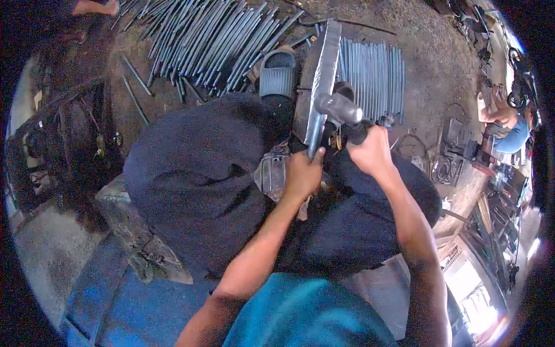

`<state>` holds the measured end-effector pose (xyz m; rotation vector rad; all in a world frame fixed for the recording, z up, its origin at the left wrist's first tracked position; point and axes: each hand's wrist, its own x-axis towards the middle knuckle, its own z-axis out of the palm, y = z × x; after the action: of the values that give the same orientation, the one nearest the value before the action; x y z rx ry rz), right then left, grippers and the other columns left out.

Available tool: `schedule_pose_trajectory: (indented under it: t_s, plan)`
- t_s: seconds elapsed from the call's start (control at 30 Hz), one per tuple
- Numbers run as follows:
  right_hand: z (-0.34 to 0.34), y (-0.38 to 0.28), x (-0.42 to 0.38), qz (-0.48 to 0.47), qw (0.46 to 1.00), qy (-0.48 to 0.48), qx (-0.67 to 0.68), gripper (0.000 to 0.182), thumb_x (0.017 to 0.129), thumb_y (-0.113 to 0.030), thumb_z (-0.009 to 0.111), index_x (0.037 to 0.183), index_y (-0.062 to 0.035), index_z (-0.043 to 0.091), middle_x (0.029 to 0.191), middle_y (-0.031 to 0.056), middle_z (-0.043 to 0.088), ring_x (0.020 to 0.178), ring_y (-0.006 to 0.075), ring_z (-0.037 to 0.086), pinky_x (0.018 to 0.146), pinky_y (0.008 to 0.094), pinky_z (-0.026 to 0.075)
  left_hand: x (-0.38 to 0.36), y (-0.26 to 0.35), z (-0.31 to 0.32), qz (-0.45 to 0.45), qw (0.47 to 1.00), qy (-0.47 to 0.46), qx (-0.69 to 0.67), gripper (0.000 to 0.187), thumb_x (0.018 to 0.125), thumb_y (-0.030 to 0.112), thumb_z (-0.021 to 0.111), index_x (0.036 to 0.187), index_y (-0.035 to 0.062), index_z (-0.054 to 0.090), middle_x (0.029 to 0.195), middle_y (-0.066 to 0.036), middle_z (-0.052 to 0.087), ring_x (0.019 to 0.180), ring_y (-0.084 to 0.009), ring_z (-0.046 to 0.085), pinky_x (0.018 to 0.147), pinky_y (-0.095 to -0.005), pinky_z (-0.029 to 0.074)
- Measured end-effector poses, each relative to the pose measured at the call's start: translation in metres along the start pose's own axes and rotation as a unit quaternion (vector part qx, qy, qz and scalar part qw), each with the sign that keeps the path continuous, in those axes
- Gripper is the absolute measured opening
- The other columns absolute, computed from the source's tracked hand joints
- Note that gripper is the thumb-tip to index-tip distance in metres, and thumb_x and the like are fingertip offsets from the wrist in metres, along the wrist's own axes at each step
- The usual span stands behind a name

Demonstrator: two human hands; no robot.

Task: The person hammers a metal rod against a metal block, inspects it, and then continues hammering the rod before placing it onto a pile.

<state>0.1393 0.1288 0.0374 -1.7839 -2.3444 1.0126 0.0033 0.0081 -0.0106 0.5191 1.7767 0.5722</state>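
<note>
From here, the rod (315, 137) lies along the metal bar (327, 63), clamped in the left hand (304, 174); the right hand (371, 151), apart from it, grips a hammer (342, 110). Beyond are a neat row of rods (373, 78) and a loose heap (217, 43); which are finished, I can't tell.

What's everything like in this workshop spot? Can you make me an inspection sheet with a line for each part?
Surface: brown floor, stained-looking.
Job's things: hammer over a metal bar; rod beneath it.
Clutter: big rod pile, messy; rod row, neater; loose rods to the left.
Hands: left hand grips the rod; right hand grips the hammer.
Cables: dark thin line, cannot tell if cable.
Surroundings: another person at right.
</note>
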Motion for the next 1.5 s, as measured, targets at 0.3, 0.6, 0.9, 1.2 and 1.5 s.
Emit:
schedule_pose_trajectory:
  t_s: [0.3, 0.6, 0.9, 1.2, 1.5]
  plan:
    - [-0.061, -0.051, -0.02, -0.232, 0.938, 0.248, 0.069, 0.017, 0.072, 0.003, 0.071, 0.087, -0.0002, 0.063, 0.082, 0.0027, 0.066, 0.07, 0.0168, 0.062, 0.067, 0.0286, 0.05, -0.006, 0.007, -0.007, -0.019, 0.999, 0.002, -0.026, 0.04, 0.086, 0.04, 0.065, 0.075, 0.001, 0.064, 0.063, -0.01, 0.061, 0.059, -0.0204, 0.057, 0.059, -0.0414, 0.044]
    - [-0.021, -0.024, 0.021, 0.015, 0.995, 0.04, -0.094, 0.041, 0.066, -0.023, 0.072, 0.101, -0.0026, 0.063, 0.076, 0.0274, 0.063, 0.074, 0.0438, 0.063, 0.069, 0.0474, 0.051, -0.011, 0.016, -0.009, 0.062, 0.996, 0.055, -0.037, 0.041, 0.089, 0.031, 0.045, 0.076, -0.0057, 0.059, 0.067, -0.024, 0.059, 0.069, -0.0358, 0.06, 0.066, -0.0457, 0.042]
    - [-0.043, -0.035, -0.022, -0.024, 0.907, 0.105, 0.407, 0.018, 0.077, -0.008, 0.07, 0.089, 0.0036, 0.062, 0.076, 0.0042, 0.063, 0.07, 0.0129, 0.059, 0.067, 0.0293, 0.05, -0.015, 0.008, -0.006, 0.026, 0.998, 0.012, -0.059, 0.037, 0.094, 0.028, 0.048, 0.083, -0.0048, 0.059, 0.066, -0.021, 0.06, 0.064, -0.0338, 0.061, 0.06, -0.0459, 0.043]
    - [-0.025, -0.032, 0.009, -0.033, 0.997, 0.066, -0.016, 0.031, 0.065, -0.014, 0.067, 0.094, -0.0072, 0.065, 0.073, 0.0209, 0.065, 0.074, 0.0418, 0.064, 0.07, 0.0452, 0.052, -0.02, 0.005, -0.003, 0.071, 0.997, 0.008, -0.027, 0.037, 0.095, 0.031, 0.048, 0.092, -0.0038, 0.061, 0.07, -0.023, 0.061, 0.068, -0.037, 0.061, 0.063, -0.046, 0.045]
    - [0.0, 0.012, -0.012, -0.105, 0.974, 0.167, 0.112, 0.029, 0.071, -0.02, 0.073, 0.093, -0.0023, 0.066, 0.075, 0.0136, 0.068, 0.071, 0.0339, 0.066, 0.072, 0.0407, 0.053, -0.013, 0.004, -0.002, 0.09, 0.995, 0.04, -0.005, 0.038, 0.095, 0.032, 0.048, 0.101, -0.0025, 0.062, 0.073, -0.021, 0.063, 0.066, -0.0328, 0.062, 0.063, -0.0431, 0.046]
